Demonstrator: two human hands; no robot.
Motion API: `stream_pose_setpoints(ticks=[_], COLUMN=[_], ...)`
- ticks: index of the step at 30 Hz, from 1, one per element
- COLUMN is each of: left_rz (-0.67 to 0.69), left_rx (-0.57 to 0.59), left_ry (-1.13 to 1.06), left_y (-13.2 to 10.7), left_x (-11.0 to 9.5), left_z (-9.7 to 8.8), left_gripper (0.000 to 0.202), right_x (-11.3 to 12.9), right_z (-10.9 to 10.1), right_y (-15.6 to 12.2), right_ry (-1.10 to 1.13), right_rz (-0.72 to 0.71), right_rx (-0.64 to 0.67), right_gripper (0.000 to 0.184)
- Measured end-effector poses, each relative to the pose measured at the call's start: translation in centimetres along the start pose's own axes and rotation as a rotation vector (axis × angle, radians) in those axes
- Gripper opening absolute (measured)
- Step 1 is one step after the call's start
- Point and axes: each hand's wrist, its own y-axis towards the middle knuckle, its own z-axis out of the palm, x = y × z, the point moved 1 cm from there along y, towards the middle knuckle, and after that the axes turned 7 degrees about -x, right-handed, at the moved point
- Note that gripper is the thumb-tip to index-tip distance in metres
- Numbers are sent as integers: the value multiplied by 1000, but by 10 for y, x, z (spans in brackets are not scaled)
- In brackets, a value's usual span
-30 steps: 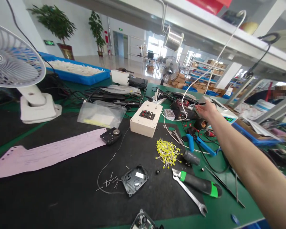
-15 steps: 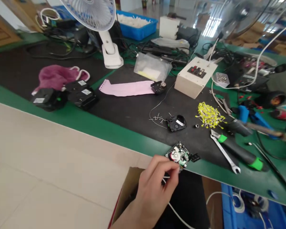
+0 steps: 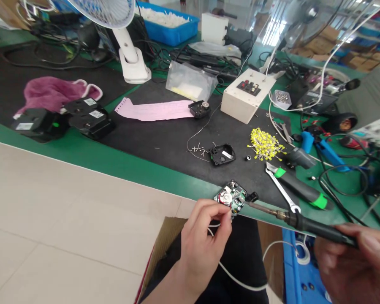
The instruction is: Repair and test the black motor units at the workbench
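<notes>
My left hand [image 3: 205, 240] is closed in a pinch at the near edge of a small opened device with a green circuit board [image 3: 237, 200]. A white cable [image 3: 232, 278] runs up behind this hand and seems to end in the pinch; its tip is hidden by my fingers. From the right, my right hand [image 3: 357, 257] grips a soldering iron [image 3: 316, 228] by its black handle. The iron's tip points left and reaches the board's right side; contact is hard to tell. The device sits at the green table's front edge, a small black piece [image 3: 252, 196] beside it.
Beyond the device lie an empty black housing [image 3: 222, 154], loose pins [image 3: 198, 148] and a pile of yellow-headed parts [image 3: 266, 143]. A wrench [image 3: 283, 190] and a green-black utility knife [image 3: 300, 188] are to the right. A white fan [image 3: 131, 63] and a switch box [image 3: 247, 95] stand behind.
My right hand has come into view from the right with the soldering iron, whose tip is now at the board. My left hand keeps its pinch; the whole view has shifted slightly.
</notes>
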Motion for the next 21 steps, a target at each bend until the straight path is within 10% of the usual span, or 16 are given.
stream_pose_setpoints(ticks=[21], left_rz=[1], left_rx=[28], left_ry=[7], left_y=[-1], left_x=[2], left_z=[-1], left_gripper=[22], right_x=[-18], right_z=[-4], right_y=[4], right_ry=[-58], right_rz=[-17], right_rx=[233], right_gripper=[11])
